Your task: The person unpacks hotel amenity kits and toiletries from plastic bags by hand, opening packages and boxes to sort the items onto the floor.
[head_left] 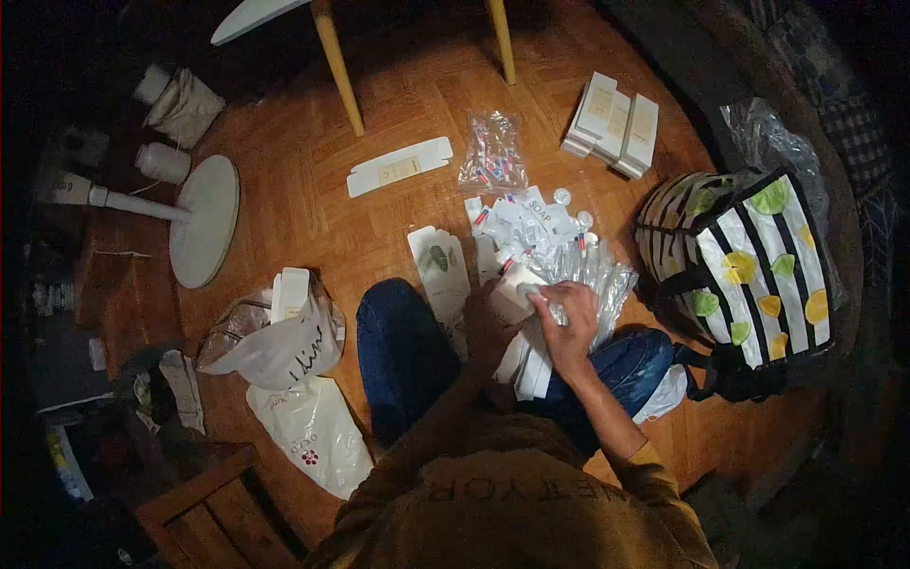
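Between my knees, my left hand point(486, 327) is wrapped round a small white carton point(514, 287) held upright. My right hand point(571, 321) is closed at the carton's near right side, its fingertips pinching something pale that I cannot make out. Just beyond the hands is a pile of white soap packets point(538, 214), small round white pieces point(561, 196) and clear plastic sleeves point(611, 284). Left of the carton stretches an unfolded white box with a leaf print point(438, 261). Farther away, a clear bag point(492, 152) contains small red and blue-marked items.
Stacked white boxes point(614, 123) stand at the back right, near a striped fruit-print bag point(758, 270). Another flat box point(400, 167) lies ahead. Plastic bags point(308, 431) are on the left, below a round white stand base point(206, 221). Wooden furniture legs point(338, 66) rise at the back.
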`<state>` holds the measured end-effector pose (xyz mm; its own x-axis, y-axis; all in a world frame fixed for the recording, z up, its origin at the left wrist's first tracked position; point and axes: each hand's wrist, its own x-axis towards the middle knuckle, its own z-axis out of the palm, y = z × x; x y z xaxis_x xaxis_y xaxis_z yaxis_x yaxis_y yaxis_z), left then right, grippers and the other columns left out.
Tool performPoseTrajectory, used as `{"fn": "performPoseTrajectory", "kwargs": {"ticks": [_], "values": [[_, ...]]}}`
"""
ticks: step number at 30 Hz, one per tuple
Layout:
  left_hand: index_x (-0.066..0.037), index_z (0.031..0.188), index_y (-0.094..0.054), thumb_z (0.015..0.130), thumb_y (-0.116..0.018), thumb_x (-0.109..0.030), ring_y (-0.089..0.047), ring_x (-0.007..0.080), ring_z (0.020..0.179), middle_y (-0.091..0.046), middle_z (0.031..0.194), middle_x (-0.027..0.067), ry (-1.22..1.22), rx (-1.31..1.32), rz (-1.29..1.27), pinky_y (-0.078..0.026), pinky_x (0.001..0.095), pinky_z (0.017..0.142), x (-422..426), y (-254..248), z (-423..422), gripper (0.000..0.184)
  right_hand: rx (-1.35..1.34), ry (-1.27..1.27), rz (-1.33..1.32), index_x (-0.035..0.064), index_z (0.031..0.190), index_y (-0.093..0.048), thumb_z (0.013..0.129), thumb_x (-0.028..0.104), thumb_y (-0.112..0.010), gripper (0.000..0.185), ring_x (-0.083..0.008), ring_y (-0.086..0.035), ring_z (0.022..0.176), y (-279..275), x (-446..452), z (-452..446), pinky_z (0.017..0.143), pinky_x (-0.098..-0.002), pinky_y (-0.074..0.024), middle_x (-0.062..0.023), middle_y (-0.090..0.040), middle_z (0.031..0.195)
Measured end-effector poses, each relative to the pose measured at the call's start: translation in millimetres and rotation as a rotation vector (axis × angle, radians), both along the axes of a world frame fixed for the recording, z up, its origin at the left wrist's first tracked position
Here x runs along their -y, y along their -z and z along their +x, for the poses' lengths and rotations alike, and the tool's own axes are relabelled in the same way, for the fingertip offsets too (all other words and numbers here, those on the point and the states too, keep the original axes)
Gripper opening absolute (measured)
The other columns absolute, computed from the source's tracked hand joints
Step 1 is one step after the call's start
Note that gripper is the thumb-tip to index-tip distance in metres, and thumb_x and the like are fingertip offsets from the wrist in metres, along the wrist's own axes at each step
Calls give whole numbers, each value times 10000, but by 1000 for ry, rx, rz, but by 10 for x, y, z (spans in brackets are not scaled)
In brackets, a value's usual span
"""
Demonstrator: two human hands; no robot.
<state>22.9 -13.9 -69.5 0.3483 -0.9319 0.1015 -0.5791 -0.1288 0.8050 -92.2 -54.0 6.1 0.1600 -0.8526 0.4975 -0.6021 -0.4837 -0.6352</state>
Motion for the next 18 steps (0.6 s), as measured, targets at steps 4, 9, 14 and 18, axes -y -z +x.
{"fn": "performPoseTrajectory", "kwargs": {"ticks": [4, 9, 14, 18], "values": [[-59, 1155, -414, 528, -785, -217, -460, 327, 998, -471, 1065, 162, 25, -39, 77, -373, 418, 848, -106, 2, -9, 745, 138, 18, 67, 31, 759, -612, 728, 75, -619, 54, -256, -502, 841, 248, 52, -89, 786, -328, -350, -123, -563, 867], [-38, 1142, -402, 546, -786, -210, -481, 316, 991, -465, 1061, 176, -76, -46, 20, -396, 418, 846, -185, 11, -21, 730, -241, 411, 192, 55, 1014, -561, 732, 183, -608, 314, -319, -485, 905, 1355, 1030, -614, 812, -437, -342, -170, -545, 936], [-57, 1164, -414, 542, -790, -278, -466, 325, 985, -475, 1056, 153, -122, -176, 18, -389, 412, 844, -242, -107, 114, 759, -610, 251, 430, 98, 1044, -557, 697, 167, -637, 362, -319, -496, 892, 1304, 1244, -642, 808, -446, -333, -160, -579, 900], [-19, 1161, -386, 568, -776, -215, -485, 308, 995, -473, 1062, 166, -118, -162, 90, -416, 414, 827, -234, 199, 102, 736, 438, 196, 344, 6, 931, -561, 730, 51, -631, 218, -112, -546, 667, 1226, 1087, -491, 626, -230, -438, -53, -592, 772]]}}
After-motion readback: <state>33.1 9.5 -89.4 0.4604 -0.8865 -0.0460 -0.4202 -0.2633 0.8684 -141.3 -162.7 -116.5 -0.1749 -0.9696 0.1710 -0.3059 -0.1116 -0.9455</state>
